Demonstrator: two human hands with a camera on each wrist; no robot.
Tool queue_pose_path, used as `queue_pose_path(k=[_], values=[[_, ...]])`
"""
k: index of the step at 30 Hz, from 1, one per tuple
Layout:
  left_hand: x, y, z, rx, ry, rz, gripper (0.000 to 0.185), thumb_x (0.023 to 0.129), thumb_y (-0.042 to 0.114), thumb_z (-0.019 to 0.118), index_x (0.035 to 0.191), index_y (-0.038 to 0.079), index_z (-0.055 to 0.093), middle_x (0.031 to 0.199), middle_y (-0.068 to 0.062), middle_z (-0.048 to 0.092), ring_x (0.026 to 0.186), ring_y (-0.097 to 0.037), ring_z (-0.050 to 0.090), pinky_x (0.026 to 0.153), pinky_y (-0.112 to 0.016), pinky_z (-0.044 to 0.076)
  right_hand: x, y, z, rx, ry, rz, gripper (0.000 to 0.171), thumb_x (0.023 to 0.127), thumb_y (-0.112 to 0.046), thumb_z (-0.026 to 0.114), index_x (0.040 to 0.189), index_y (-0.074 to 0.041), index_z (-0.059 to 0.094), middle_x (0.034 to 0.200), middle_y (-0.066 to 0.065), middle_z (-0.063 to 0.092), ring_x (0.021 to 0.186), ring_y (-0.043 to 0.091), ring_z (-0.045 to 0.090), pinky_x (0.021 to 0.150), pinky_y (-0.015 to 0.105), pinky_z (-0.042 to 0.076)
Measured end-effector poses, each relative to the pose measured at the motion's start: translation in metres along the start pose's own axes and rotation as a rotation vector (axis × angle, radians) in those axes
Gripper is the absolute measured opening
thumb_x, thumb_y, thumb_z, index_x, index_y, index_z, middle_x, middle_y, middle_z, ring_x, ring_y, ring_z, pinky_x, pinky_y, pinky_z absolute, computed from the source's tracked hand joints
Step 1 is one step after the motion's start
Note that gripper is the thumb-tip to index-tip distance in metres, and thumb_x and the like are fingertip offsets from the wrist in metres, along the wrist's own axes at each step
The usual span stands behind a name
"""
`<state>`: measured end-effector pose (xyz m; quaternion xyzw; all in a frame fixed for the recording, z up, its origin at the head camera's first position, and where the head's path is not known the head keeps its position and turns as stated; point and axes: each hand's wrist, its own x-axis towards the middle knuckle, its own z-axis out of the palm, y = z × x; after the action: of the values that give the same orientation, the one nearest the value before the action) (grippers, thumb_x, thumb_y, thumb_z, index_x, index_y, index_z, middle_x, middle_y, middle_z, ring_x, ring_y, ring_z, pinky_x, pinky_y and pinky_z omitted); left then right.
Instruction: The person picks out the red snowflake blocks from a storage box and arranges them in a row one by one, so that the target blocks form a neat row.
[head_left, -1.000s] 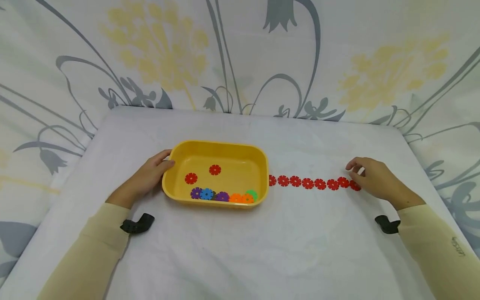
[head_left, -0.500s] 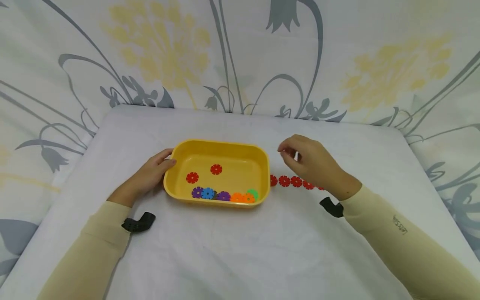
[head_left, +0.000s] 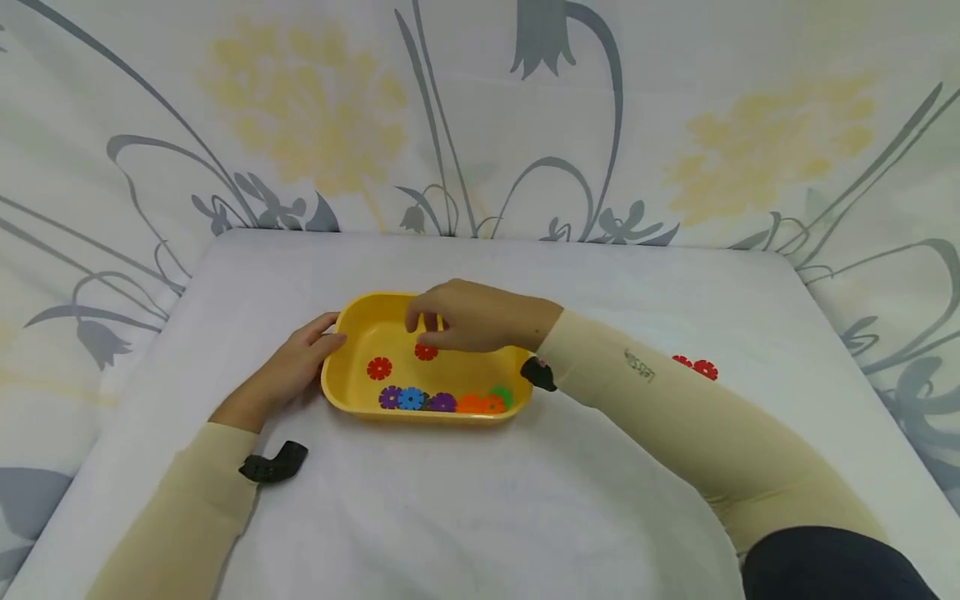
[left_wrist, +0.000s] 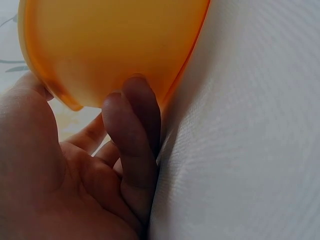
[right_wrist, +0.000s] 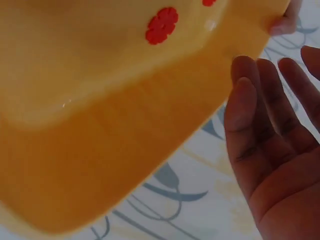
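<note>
A: White cloth [head_left: 480, 500] is covering the table, and a floral curtain [head_left: 315, 125] is hanging behind it. Right hand [head_left: 468, 317]: how are the fingers lying?

B: Relaxed and loosely spread, gripping nothing. The wrist view is showing the fingers [right_wrist: 250, 115] straight and a little apart, with a bare palm. The hand is hovering over the far half of the yellow tray [head_left: 348, 392], fingertips just above a red flower disc [head_left: 426, 352] lying on the tray floor. Contact with that disc: cannot tell.

A: Left hand [head_left: 292, 367]?

B: Fingers [left_wrist: 132, 130] are curling against the tray's left outer wall, pressing on it down by the cloth. The thumb is lying up at the rim.

A: Moving outward, what is the tray holding?

B: A second red disc [head_left: 379, 367] is sitting left of the first, well apart from it. Along the near wall a row is lying close-packed: purple disc [head_left: 390, 397], blue disc [head_left: 411, 398], another purple [head_left: 442, 402], two orange discs [head_left: 480, 405], and a green disc [head_left: 504, 395] at the right end.

A: Beyond the tray?

B: Two red discs [head_left: 696, 366] are showing on the cloth at the right, past the right sleeve [head_left: 675, 408], touching each other. The forearm is hiding the cloth between them and the tray. A black wrist mount [head_left: 273, 463] is sticking out by the left sleeve.
</note>
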<state>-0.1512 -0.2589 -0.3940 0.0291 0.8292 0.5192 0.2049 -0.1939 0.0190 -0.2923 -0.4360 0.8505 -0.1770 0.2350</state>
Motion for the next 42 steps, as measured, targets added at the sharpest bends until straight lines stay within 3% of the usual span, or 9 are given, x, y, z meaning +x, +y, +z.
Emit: queue_pose_path(k=[9,17,25,33,42], values=[[-0.003,0.001,0.0,0.013,0.0,0.031,0.058,0.107,0.04,0.037,0.159,0.015,0.025,0.133,-0.026,0.058,0.082,-0.013,0.065,0.074,-0.025,0.058,0.045,-0.009,0.025,-0.03,-0.097,-0.032,0.024,0.101,-0.023,0.059,0.122,-0.011,0.063,0.104,0.001,0.067,0.088,0.014,0.057,0.079,0.019,0.049],[0.001,-0.002,0.002,0.005,-0.007,0.078,0.056,0.108,0.037,0.038,0.158,0.013,0.027,0.136,-0.027,0.056,0.085,-0.011,0.065,0.075,-0.024,0.057,0.069,-0.012,0.044,-0.026,-0.14,0.018,0.03,0.1,-0.026,0.061,0.127,-0.014,0.059,0.088,-0.001,0.059,0.08,0.012,0.054,0.07,0.017,0.043],[0.001,-0.003,0.0,0.028,0.009,0.056,0.054,0.108,0.038,0.037,0.157,0.017,0.029,0.139,-0.022,0.055,0.094,-0.015,0.064,0.08,-0.02,0.054,0.079,-0.011,0.052,-0.004,-0.128,0.008,0.03,0.098,-0.021,0.063,0.127,-0.014,0.059,0.085,0.0,0.053,0.081,0.013,0.051,0.071,0.018,0.039],[0.0,-0.002,0.0,0.052,0.018,0.058,0.053,0.108,0.039,0.037,0.156,0.017,0.031,0.134,-0.022,0.059,0.092,-0.018,0.064,0.079,-0.022,0.055,0.082,-0.012,0.058,-0.063,-0.122,-0.023,0.02,0.098,-0.019,0.063,0.117,-0.015,0.059,0.09,-0.002,0.056,0.082,0.012,0.052,0.073,0.018,0.041],[0.0,-0.004,-0.001,0.055,0.019,0.05,0.054,0.107,0.04,0.038,0.157,0.018,0.03,0.134,-0.021,0.059,0.093,-0.021,0.063,0.08,-0.024,0.054,0.083,-0.012,0.059,-0.049,-0.118,0.019,0.01,0.095,-0.014,0.066,0.104,-0.011,0.061,0.09,-0.002,0.059,0.085,0.012,0.055,0.072,0.017,0.042]])
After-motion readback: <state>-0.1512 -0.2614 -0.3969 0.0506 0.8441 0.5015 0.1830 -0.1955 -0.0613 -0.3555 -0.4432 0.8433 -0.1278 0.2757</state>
